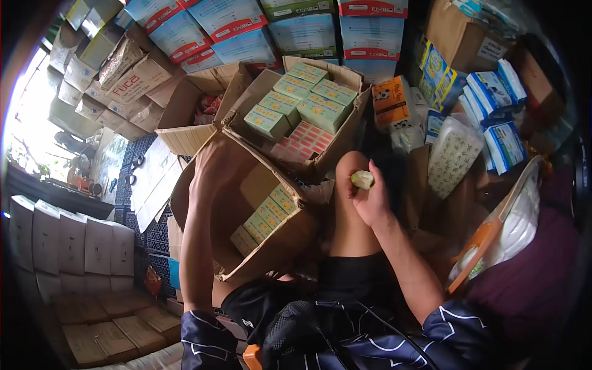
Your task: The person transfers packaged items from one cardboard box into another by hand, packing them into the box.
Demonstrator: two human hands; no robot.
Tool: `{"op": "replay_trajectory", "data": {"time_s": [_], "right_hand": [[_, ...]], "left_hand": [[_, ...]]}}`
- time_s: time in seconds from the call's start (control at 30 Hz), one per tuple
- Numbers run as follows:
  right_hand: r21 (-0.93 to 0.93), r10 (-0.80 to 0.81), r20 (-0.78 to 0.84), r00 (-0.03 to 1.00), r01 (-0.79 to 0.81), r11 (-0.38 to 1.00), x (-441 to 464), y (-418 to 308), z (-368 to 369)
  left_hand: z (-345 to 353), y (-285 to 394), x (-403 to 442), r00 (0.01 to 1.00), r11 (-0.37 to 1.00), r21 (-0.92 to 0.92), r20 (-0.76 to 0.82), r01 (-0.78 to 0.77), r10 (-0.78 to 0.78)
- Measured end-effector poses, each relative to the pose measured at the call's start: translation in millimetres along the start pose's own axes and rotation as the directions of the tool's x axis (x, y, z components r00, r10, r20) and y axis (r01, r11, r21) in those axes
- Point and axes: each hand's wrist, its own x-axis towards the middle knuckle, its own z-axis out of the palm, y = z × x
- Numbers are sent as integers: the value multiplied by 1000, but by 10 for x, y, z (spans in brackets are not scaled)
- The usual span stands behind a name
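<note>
Your left hand [213,161] is at the far rim of the near carton [250,271]; its fingers are partly hidden, so whether they grip the cardboard cannot be told. Your right hand [370,196] is clamped around a pale roll [362,179] above your bare knee. The row of small green boxes [266,213] lies inside the near carton, against its right wall, its long axis slanting from lower left to upper right. The row sits right of and below your left hand, which appears the nearer; from your right hand it lies leftward, beyond the carton wall.
</note>
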Motion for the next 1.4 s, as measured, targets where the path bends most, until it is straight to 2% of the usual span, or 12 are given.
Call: {"op": "replay_trajectory", "data": {"time_s": [0.1,0.17,0.23,0.3,0.47,0.63,0.87,1.07,1.23,1.3,1.37,1.4], "right_hand": [[-13,4,53,999,-3,1000,-39,31,52],[-8,12,60,998,-11,1000,-56,49,80],[-18,30,74,997,-29,999,-49,56,73],[-25,34,36,999,-33,999,-65,32,111],[-84,-26,-55,998,22,996,-50,30,98],[-144,-84,-49,995,76,987,-2,26,108],[-62,-22,-2,1000,21,998,24,8,-40],[-108,12,-30,999,-15,994,-8,-57,42],[-152,6,27,1000,-2,988,-43,-15,126],[-198,-28,52,998,38,980,-46,5,150],[-198,1,44,999,8,980,-44,41,129],[-204,-8,54,999,19,979,-52,55,140]], "left_hand": [[98,508,473,964,972,-183,-247,-148,100],[109,913,707,992,939,-323,-85,-120,98],[594,1074,1226,963,958,-182,-195,-220,184],[864,1331,1493,950,979,-92,-273,-180,149],[1181,1627,1887,996,966,-260,-86,-2,-21],[1057,1685,1798,994,968,-248,-91,30,-54],[568,1260,1216,978,987,-128,-195,-97,70],[-265,610,89,941,920,-311,-306,-240,142],[-356,-32,-530,989,914,-406,-137,-10,-50],[-45,-360,-533,989,916,-402,-139,-8,-53],[443,-655,-455,961,969,-242,-252,49,-112],[542,-649,-444,969,973,-210,-202,100,-143]]}}
